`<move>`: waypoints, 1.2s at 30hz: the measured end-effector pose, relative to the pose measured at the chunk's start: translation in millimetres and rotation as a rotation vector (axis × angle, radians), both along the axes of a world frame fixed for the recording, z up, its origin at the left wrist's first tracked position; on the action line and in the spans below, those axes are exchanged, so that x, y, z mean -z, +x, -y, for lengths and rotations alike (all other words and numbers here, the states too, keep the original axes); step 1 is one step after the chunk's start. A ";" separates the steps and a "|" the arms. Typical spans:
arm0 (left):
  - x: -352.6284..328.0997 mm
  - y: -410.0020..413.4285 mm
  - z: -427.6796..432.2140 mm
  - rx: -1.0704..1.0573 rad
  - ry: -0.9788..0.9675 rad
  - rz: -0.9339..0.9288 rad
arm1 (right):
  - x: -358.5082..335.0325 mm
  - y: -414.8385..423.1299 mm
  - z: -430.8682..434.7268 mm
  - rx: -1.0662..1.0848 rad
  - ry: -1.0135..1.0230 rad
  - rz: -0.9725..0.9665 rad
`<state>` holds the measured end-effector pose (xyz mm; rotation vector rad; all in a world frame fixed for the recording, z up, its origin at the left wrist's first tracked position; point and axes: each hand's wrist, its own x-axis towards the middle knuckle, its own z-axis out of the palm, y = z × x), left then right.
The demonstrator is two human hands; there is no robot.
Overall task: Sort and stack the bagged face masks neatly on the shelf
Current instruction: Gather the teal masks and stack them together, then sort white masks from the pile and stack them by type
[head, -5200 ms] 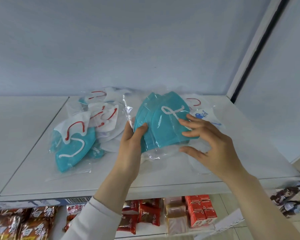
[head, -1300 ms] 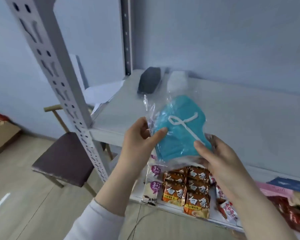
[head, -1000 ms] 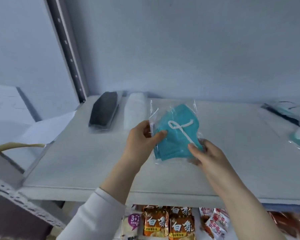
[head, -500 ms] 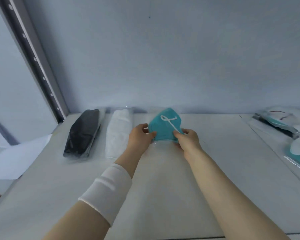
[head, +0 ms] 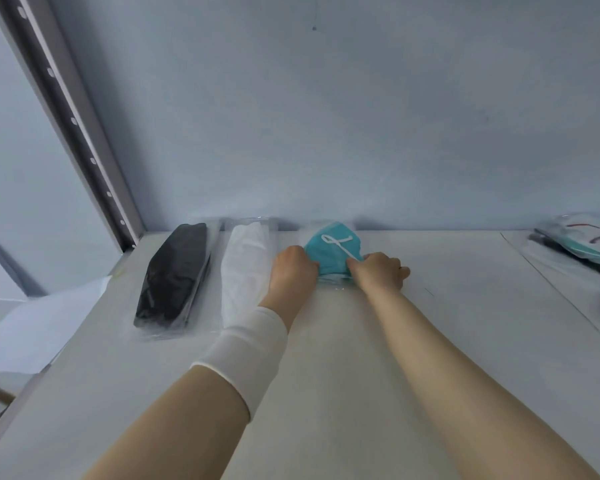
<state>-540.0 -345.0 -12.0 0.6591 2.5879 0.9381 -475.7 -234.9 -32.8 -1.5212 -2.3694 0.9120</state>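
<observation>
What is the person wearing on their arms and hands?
No gloves: the left hand and the right hand are both bare. A snug white sleeve wraps the left arm just behind the wrist, then stops. The right arm has no sleeve in view.

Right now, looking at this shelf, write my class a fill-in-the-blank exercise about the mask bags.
1. The gripped bag, held by the left hand and right hand, is ____.
2. The end bag beside the post is ____.
3. The middle bag between them is ____.
4. The unsorted pile lies at the shelf's far ____.
Missing: teal, black, white, right.
</observation>
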 end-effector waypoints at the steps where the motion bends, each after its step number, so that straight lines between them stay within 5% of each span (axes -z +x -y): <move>1: -0.3 0.9 -1.1 0.007 -0.019 -0.023 | 1.1 -0.8 0.6 0.004 0.022 -0.004; 8: -6.0 19.9 0.4 0.040 -0.167 -0.176 | 5.3 3.9 10.4 -0.032 0.161 -0.031; 12: -23.8 24.4 -0.5 0.018 -0.015 -0.311 | -4.2 28.6 -2.0 -0.060 0.185 -0.213; 18: -27.3 63.9 -41.2 0.360 0.011 -0.536 | -16.5 115.4 -43.8 -0.041 0.392 -0.240; 24: -24.4 163.1 -108.9 0.588 -0.021 -0.463 | -24.4 236.7 -97.3 -0.017 0.535 -0.050; 36: -20.0 437.7 -266.9 0.888 -0.002 -0.517 | -12.3 546.9 -217.1 0.262 0.475 -0.093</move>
